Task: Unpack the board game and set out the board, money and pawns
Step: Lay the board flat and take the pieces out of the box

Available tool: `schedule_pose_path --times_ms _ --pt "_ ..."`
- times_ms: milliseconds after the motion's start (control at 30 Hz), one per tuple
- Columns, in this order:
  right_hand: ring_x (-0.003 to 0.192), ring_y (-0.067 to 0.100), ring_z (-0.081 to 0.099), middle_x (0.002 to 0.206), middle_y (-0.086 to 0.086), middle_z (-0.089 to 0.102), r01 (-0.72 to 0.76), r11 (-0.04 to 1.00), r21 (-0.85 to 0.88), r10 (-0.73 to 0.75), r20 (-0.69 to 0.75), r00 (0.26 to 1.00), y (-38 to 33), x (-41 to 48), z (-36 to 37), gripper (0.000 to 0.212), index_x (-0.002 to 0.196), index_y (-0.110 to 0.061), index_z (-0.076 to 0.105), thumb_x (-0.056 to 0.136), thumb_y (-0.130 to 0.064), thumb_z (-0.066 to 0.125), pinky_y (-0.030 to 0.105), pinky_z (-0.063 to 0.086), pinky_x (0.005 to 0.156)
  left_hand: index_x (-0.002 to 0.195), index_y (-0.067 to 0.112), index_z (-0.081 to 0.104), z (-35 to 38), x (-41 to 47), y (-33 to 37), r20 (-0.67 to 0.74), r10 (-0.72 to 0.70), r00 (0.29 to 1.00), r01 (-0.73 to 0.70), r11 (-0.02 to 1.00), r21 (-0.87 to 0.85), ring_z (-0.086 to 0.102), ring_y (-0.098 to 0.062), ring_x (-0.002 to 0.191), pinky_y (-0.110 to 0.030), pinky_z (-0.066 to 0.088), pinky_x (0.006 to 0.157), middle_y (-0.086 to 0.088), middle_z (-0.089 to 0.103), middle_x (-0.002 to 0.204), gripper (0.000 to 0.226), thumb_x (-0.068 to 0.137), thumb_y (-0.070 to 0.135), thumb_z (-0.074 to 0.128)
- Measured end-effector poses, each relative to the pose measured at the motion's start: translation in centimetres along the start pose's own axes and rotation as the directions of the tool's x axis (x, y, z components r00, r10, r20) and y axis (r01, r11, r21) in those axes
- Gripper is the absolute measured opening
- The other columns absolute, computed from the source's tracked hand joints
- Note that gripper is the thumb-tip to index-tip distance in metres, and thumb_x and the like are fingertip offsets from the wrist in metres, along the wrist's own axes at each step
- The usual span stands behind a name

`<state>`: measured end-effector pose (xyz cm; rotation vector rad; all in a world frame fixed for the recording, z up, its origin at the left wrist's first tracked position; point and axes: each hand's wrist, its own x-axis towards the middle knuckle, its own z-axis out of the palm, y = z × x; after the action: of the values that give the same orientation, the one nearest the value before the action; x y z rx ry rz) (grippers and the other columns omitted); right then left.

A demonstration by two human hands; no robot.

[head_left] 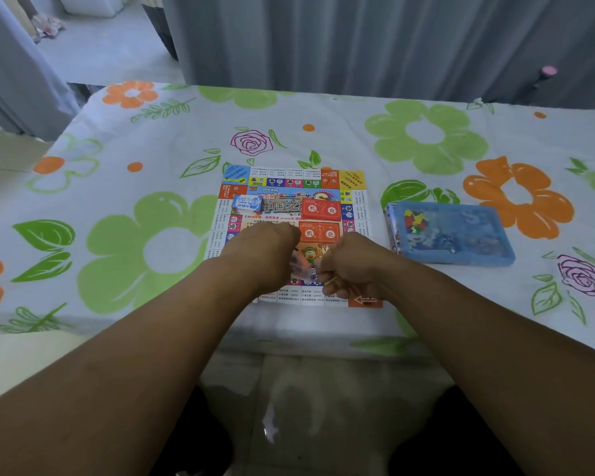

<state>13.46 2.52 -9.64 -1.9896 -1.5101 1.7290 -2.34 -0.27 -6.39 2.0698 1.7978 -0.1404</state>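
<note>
Game board [291, 182], square and colourful, lies flat on the flowered tablecloth [172, 139] by the table's front edge. Over its near half the left hand [265, 255] and right hand [352, 266] are both clenched on a small blurred bundle [303, 269] held between them, with a thin yellow band [331, 280] at the right hand's fingers. Beyond the hands, on the board: near orange card stack [319, 231], far orange card stack [322, 209] just behind it, blue money stack [247, 203] to the left; off the board to the right, apart from it: blue box [461, 235] with small coloured pieces [413, 221] in its far-left corner; behind the table, grey curtain [358, 39].
</note>
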Motion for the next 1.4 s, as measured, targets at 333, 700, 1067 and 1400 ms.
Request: schedule_pose_path --times_ms 333,700,1067,1400 --pt "0.119 0.027 0.057 0.143 0.004 0.052 0.461 0.703 -0.541 -0.473 0.127 0.872 0.8 0.0 0.8 0.083 0.144 -0.020 0.040 0.075 -0.024 0.086 0.041 0.052 0.097 0.123 0.025 0.061 -0.5 0.4 0.8 0.004 0.061 0.998 -0.061 0.997 0.043 0.064 -0.025 0.100 -0.043 0.057 0.085 -0.001 0.068 0.112 0.045 0.082 0.009 0.068" --pt "0.106 0.027 0.063 0.129 0.005 0.057 0.502 0.686 -0.527 -0.560 0.057 0.826 1.2 1.5 1.5 0.067 0.130 -0.020 0.056 0.071 -0.036 0.087 0.044 0.057 0.089 0.124 0.022 0.059 -1.7 -0.1 0.4 -0.015 0.055 0.998 -0.054 0.997 0.060 0.061 -0.024 0.102 -0.033 0.050 0.077 -0.002 0.065 0.114 0.043 0.084 0.007 0.064" --pt "0.106 0.020 0.060 0.125 0.000 0.058 0.547 0.759 -0.352 -0.567 0.057 0.822 -0.2 -0.2 1.4 0.078 0.139 -0.019 0.049 0.072 -0.024 0.089 0.033 0.055 0.081 0.126 0.021 0.057 -2.7 -0.6 -0.6 -0.031 0.031 0.999 -0.030 0.999 0.043 0.058 -0.026 0.105 -0.040 0.054 0.084 -0.004 0.063 0.118 0.052 0.078 0.003 0.064" --pt "0.056 0.018 0.060 0.081 0.013 0.070 0.179 0.895 0.408 -0.166 -0.068 0.984 -1.3 -1.4 -0.6 0.019 0.102 -0.006 0.060 0.094 -0.024 0.059 0.024 0.041 0.046 0.132 0.018 0.054 -3.2 -0.2 0.0 -0.082 0.034 0.996 -0.054 0.967 -0.248 0.057 -0.022 0.100 -0.028 0.043 0.076 -0.005 0.061 0.125 0.066 0.074 0.006 0.080"
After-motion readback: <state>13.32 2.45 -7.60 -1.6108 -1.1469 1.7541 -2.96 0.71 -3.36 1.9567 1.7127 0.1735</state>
